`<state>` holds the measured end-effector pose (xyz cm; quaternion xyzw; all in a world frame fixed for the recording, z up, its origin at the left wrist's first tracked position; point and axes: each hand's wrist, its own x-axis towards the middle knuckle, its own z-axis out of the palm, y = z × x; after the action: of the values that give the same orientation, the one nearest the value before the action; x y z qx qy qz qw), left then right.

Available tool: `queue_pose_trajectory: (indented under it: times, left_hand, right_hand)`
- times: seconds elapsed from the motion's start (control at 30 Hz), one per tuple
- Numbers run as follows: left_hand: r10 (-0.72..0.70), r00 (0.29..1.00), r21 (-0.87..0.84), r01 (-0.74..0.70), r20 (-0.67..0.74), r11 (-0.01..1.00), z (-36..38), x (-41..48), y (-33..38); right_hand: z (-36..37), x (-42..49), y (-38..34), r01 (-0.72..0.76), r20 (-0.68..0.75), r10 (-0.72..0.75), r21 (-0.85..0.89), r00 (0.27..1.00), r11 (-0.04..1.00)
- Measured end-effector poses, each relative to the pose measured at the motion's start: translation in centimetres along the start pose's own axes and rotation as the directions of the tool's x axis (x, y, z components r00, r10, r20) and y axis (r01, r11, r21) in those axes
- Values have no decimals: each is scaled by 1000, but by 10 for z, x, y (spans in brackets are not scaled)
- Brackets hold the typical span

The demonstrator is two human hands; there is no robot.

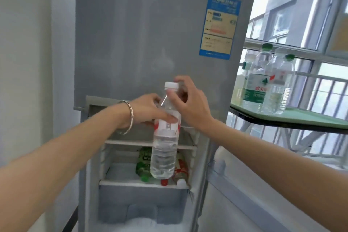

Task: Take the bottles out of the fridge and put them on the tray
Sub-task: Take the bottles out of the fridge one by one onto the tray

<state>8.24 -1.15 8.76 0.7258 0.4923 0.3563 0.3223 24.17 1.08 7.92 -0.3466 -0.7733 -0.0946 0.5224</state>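
One fridge [141, 43] stands here, with one sticker [218, 24] on it. Two hands show, the left hand [148, 109] and the right hand [190, 101], and together they hold one bottle [163, 156]. One bracelet [130, 115] is on the left wrist. Inside, three caps show among the shelf bottles [144, 160]: one green, one red, one white. The held bottle hides part of them. One tray [310, 118] carries at least three tray bottles [253, 90].
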Motion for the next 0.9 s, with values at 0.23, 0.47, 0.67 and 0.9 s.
queue_pose_trajectory:
  times: [0.23, 0.47, 0.67, 0.9]
  left_hand:
    - [326, 929, -166, -355, -177, 920, 30, 27, 125]
    - [452, 854, -214, -506, -257, 836, 111, 79, 215]
    - [457, 883, -336, -463, -102, 820, 175, 112, 232]
    - [326, 923, -266, -268, 205, 926, 245, 143, 226]
  right_hand:
    - [-119, 19, 30, 0, -128, 26, 200, 991, 980]
    - [-210, 0, 100, -145, -50, 145, 7, 988, 989]
    - [-262, -11, 161, -336, -217, 316, -60, 923, 940]
    - [-279, -13, 235, -573, -148, 559, -75, 816, 816]
